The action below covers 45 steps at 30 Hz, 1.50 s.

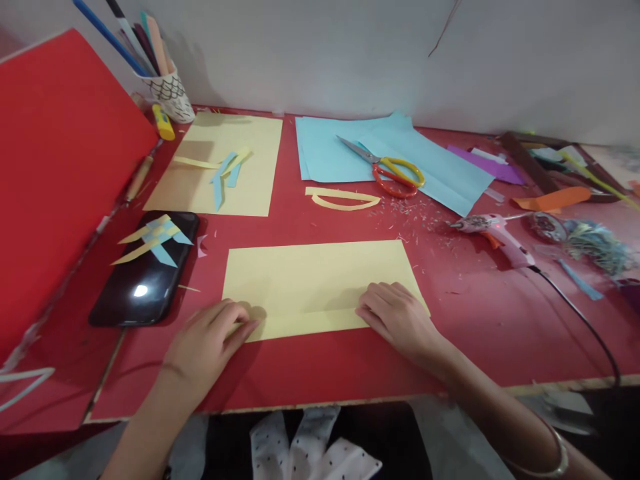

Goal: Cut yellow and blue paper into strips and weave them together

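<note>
A pale yellow sheet of paper [315, 280] lies on the red table in front of me, with a crease along its near edge. At its near left corner, my left hand [215, 333] pinches the paper between thumb and fingers. My right hand [395, 317] grips the near edge towards the right, its fingers curled together over the sheet. Beyond the sheet lie yellow paper strips [345, 194], one straight and one curved. To the left, a small woven blue-and-yellow paper fish [159, 233] rests on a black phone [145, 293].
Yellow-and-red-handled scissors [395, 175] lie on blue sheets [325, 150] at the back. A pink glue gun [505, 240] with its cable is at right. Another yellow sheet [200, 190] bears woven strips. A pen cup [170, 97] and red board [75, 153] stand left.
</note>
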Each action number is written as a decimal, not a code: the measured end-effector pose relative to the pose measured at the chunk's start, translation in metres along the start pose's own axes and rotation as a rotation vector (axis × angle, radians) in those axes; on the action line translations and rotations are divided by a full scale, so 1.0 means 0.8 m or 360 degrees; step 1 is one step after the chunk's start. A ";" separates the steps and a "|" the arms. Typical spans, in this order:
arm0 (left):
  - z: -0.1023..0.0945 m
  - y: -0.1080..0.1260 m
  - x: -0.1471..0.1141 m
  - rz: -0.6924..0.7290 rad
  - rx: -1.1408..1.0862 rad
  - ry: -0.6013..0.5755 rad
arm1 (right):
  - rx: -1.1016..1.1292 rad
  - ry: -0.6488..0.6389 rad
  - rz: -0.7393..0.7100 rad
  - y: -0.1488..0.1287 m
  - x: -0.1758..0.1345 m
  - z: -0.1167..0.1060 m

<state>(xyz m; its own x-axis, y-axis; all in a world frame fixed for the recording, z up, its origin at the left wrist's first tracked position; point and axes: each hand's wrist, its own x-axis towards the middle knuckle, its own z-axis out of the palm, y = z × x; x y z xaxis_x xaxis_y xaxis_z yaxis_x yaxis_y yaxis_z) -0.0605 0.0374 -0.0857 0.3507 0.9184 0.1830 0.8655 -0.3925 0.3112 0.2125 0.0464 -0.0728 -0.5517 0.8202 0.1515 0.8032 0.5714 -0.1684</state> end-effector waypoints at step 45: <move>-0.003 -0.004 -0.068 0.0499 0.0579 -0.0105 | 0.0044 -0.0020 0.0050 0.000 -0.003 0.005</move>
<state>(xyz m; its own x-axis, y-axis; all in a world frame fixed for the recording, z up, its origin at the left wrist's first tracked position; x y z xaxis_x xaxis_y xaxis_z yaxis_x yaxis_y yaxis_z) -0.0834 -0.0117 -0.0946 0.6263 0.7645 0.1525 0.7793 -0.6190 -0.0977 0.2128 0.0444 -0.0770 -0.5294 0.8378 0.1335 0.8137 0.5460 -0.1996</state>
